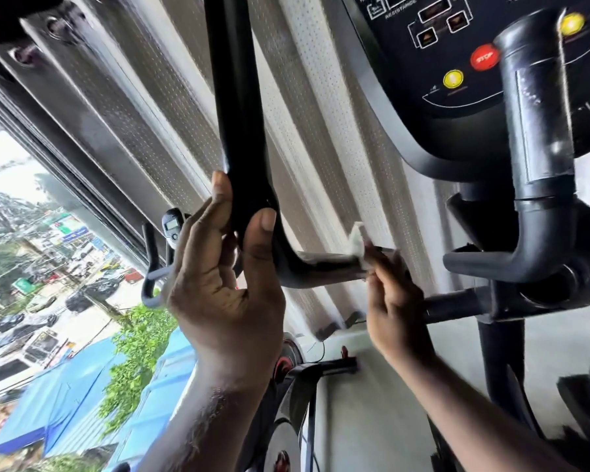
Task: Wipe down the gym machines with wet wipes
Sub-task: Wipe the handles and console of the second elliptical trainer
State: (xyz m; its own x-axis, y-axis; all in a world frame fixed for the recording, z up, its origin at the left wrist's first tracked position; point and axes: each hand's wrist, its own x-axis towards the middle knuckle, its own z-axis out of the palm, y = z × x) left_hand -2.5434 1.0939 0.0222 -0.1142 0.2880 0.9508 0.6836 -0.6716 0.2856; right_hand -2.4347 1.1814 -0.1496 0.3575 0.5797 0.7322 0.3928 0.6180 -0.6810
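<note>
A black curved handlebar (234, 107) of the gym machine runs down the middle of the head view and bends right into a horizontal section (324, 267). My left hand (225, 281) grips the bar at the bend, thumb on the front. My right hand (394, 301) pinches a white wet wipe (358, 245) against the horizontal section, where the wiped surface looks shiny. The wipe is partly hidden by my fingers.
The machine's black console (457, 56) with a red stop button (483, 57) and yellow buttons is at the upper right. A grey fixed handle (539, 165) curves below it. A window (48, 267) at left shows a street. Another machine's handle (157, 267) stands beyond.
</note>
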